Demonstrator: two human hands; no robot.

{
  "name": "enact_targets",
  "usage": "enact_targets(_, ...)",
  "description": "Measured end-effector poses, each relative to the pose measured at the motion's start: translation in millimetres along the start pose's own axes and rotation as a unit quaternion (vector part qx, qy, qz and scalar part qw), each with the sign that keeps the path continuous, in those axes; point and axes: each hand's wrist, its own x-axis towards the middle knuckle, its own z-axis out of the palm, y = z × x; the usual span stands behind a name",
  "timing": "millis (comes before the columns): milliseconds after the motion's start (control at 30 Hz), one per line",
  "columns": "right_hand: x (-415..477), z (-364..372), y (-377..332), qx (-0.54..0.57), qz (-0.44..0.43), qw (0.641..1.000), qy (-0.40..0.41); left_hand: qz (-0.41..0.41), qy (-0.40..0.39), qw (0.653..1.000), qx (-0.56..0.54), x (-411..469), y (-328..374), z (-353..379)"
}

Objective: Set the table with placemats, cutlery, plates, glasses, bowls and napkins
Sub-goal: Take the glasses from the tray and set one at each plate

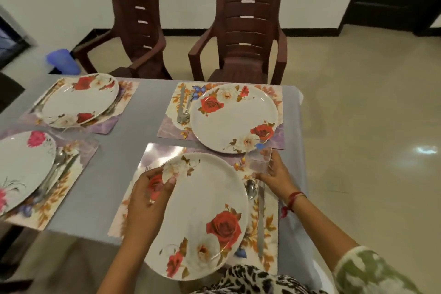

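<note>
L glass (156, 188), R glass (259, 161): clear.

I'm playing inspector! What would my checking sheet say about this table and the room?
Surface: grey table, four floral placemats.
Job's things: four flowered plates; by the near plate, spoon and knife at right, fork at left; no bowls or napkins seen.
Clutter: nothing seen.
Hands: left hand grips what seems a clear left glass over the near plate; right hand grips the right glass.
Cables: nothing seen.
Surroundings: brown chairs, blue container, tiled floor.
</note>
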Motion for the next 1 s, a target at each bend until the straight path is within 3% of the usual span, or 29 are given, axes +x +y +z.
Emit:
enact_targets(200,-6,-3,-9,-0.008,-0.008,1.000,0.006,-0.006,0.037,0.999,0.021,-10,5,1)
enact_targets(333,-31,2,-7,-0.022,-0.031,0.990,0.134,-0.010,0.056,0.998,0.022,-12,-3,-8)
enact_targets(567,-74,67,-56,-0.035,-0.198,0.955,0.219,-0.007,0.123,0.992,-0.019,-19,-21,-44)
enact_targets(700,-75,114,-87,-0.019,-0.231,0.941,0.247,-0.002,0.172,0.984,-0.042,-20,-45,-91)
enact_targets(1000,-92,310,-134,0.048,-0.270,0.960,0.053,-0.054,0.303,0.950,-0.045,-32,-130,-242)
